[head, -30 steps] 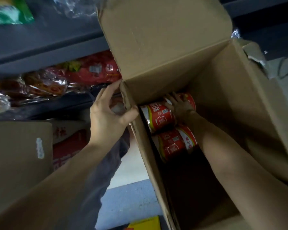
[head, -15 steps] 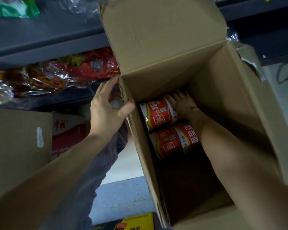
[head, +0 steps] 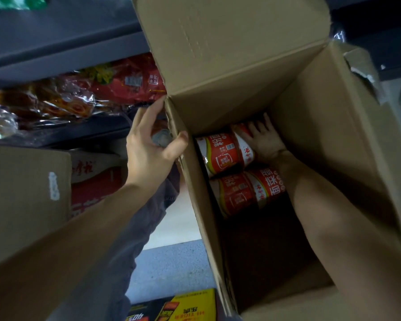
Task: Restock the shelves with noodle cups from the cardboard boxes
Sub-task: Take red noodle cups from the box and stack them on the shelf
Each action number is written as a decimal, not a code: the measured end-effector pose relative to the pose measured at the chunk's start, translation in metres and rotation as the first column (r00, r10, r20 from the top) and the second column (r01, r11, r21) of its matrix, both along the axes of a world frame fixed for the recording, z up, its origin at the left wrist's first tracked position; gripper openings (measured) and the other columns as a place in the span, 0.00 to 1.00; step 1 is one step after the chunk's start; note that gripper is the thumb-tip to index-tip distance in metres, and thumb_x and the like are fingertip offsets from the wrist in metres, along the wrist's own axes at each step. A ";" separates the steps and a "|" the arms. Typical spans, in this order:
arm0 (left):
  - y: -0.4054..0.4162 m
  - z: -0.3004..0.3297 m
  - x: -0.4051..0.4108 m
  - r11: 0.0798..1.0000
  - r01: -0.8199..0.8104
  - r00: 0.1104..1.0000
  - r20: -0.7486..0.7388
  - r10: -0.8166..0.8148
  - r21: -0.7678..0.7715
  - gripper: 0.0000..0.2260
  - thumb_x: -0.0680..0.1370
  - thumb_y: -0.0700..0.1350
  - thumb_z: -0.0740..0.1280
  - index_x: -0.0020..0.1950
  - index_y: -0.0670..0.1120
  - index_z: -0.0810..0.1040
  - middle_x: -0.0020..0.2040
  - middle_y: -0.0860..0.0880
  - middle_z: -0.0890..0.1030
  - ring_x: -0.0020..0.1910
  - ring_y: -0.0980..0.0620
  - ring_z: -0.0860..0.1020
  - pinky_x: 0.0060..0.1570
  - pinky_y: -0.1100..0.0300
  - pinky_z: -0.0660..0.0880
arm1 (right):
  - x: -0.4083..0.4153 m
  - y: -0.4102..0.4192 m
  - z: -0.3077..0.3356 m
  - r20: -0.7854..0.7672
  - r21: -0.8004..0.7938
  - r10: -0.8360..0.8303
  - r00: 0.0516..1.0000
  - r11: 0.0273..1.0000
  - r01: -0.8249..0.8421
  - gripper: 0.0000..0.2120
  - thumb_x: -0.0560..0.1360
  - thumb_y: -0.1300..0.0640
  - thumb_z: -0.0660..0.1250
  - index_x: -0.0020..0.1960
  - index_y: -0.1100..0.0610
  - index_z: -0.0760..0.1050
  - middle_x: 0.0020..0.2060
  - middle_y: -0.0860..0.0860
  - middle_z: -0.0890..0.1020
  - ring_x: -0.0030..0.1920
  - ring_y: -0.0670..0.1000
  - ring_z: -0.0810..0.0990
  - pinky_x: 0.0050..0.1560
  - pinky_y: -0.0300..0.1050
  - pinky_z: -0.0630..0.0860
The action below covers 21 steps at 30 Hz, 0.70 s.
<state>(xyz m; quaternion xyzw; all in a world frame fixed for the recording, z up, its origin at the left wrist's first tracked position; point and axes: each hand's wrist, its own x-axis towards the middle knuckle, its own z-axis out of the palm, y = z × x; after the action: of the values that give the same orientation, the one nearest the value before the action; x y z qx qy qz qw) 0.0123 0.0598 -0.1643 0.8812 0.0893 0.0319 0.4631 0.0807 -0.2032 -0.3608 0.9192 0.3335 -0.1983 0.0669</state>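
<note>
Head view: your right hand (head: 265,141) reaches deep into the cardboard box (head: 322,140), fingers spread against the far noodle cup (head: 226,152), which lies on its side just left of your palm. A 2nd cup (head: 245,192) lies beneath it. Your left hand (head: 152,148) pinches the box's left wall.
</note>
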 end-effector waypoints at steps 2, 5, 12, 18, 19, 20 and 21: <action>-0.001 0.002 -0.001 1.000 -0.008 1.000 -0.003 0.008 -0.001 0.29 0.69 0.55 0.66 0.69 0.47 0.71 0.55 0.62 0.71 0.55 0.70 0.71 0.54 0.76 0.66 | -0.007 -0.001 0.016 0.088 0.007 0.024 0.996 1.000 -0.025 0.56 0.61 0.36 0.75 0.77 0.54 0.49 0.62 0.70 0.72 0.63 0.71 0.71 0.70 0.66 0.47; -0.002 0.006 -0.001 1.000 -0.007 1.000 -0.011 0.007 0.006 0.30 0.69 0.54 0.66 0.70 0.46 0.71 0.57 0.56 0.72 0.56 0.67 0.69 0.52 0.81 0.63 | -0.021 -0.003 0.057 0.229 0.036 -0.003 0.973 0.999 -0.005 0.51 0.64 0.41 0.75 0.76 0.54 0.51 0.63 0.70 0.72 0.63 0.71 0.71 0.70 0.67 0.49; -0.005 0.033 -0.007 0.997 0.054 0.963 -0.266 -0.037 0.054 0.35 0.74 0.57 0.68 0.77 0.53 0.56 0.71 0.50 0.69 0.67 0.51 0.70 0.62 0.62 0.67 | -0.081 0.002 0.229 0.104 0.417 -0.463 0.880 0.824 0.384 0.56 0.56 0.44 0.80 0.75 0.52 0.52 0.69 0.59 0.67 0.69 0.61 0.66 0.70 0.58 0.60; -0.004 0.136 -0.041 0.860 0.008 0.939 -0.291 -0.181 -0.510 0.36 0.75 0.64 0.63 0.78 0.52 0.55 0.70 0.58 0.65 0.71 0.59 0.62 0.66 0.66 0.62 | -0.128 0.032 0.373 -0.592 0.712 -0.541 0.597 -0.003 0.703 0.58 0.51 0.54 0.85 0.72 0.46 0.55 0.62 0.42 0.73 0.56 0.29 0.72 0.58 0.28 0.70; -0.001 0.156 -0.050 0.808 0.090 0.938 -0.224 -0.266 -0.582 0.37 0.74 0.63 0.65 0.78 0.52 0.55 0.69 0.59 0.66 0.71 0.59 0.64 0.64 0.66 0.65 | -0.131 0.044 0.390 -0.632 0.708 -0.499 0.594 -0.058 0.704 0.59 0.49 0.50 0.85 0.72 0.42 0.54 0.63 0.41 0.73 0.58 0.32 0.73 0.62 0.35 0.71; 0.006 0.174 -0.057 0.769 0.198 0.927 -0.138 -0.349 -0.608 0.41 0.70 0.63 0.69 0.78 0.51 0.55 0.70 0.57 0.67 0.70 0.58 0.67 0.63 0.65 0.69 | -0.132 0.057 0.407 -0.649 0.717 -0.454 0.610 -0.097 0.691 0.58 0.47 0.45 0.84 0.70 0.38 0.55 0.64 0.41 0.73 0.61 0.36 0.74 0.64 0.43 0.71; 0.015 0.194 -0.062 0.743 0.281 0.919 -0.054 -0.391 -0.608 0.46 0.67 0.62 0.73 0.77 0.50 0.54 0.71 0.55 0.68 0.69 0.57 0.69 0.62 0.63 0.72 | -0.130 0.071 0.422 -0.649 0.735 -0.412 0.640 -0.119 0.668 0.57 0.46 0.42 0.83 0.67 0.36 0.55 0.65 0.42 0.73 0.63 0.40 0.74 0.65 0.48 0.71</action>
<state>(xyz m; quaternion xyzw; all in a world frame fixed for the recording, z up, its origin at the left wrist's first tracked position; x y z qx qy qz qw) -0.0493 0.0751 0.0295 0.6944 -0.0252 -0.1605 0.7011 -0.0491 -0.1324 0.0611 0.7614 -0.0290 -0.0433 -0.6461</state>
